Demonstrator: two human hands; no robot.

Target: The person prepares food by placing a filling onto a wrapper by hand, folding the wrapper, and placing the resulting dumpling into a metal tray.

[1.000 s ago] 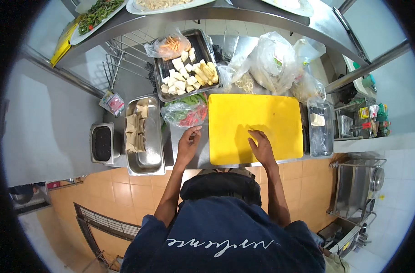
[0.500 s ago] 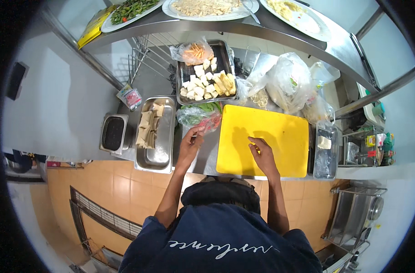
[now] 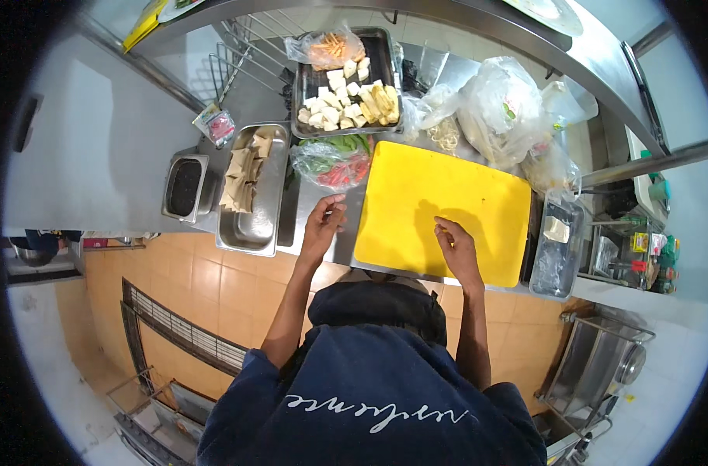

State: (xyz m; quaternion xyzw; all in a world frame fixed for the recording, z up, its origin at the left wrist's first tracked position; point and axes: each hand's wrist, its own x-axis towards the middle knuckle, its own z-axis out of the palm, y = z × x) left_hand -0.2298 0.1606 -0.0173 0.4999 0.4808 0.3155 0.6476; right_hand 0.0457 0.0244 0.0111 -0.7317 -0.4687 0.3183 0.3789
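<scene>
My left hand (image 3: 323,228) hovers over the steel counter, just below a clear plastic bag of green and red cut vegetables (image 3: 332,161). Its fingers are loosely bent and apart, with nothing seen in them. Over the yellow cutting board (image 3: 416,198) is my right hand (image 3: 456,250), empty, fingers partly stretched and casting a shadow on the board. No food lies on the board. Behind the bag, a dark tray (image 3: 385,58) carries white cubes (image 3: 334,105), yellowish strips (image 3: 383,103) and a bag of orange sticks (image 3: 331,50).
To the left stand a steel pan (image 3: 249,229) with folded brown pieces (image 3: 241,179) and a smaller steel container (image 3: 187,186). At right are filled plastic bags (image 3: 501,109) and a clear container (image 3: 552,264) holding a pale block (image 3: 557,230). An overhead shelf (image 3: 447,35) spans the back.
The view has shifted, so the counter sits higher in the picture. My left hand now shows a gap from the vegetable bag. My right hand stays over the board.
</scene>
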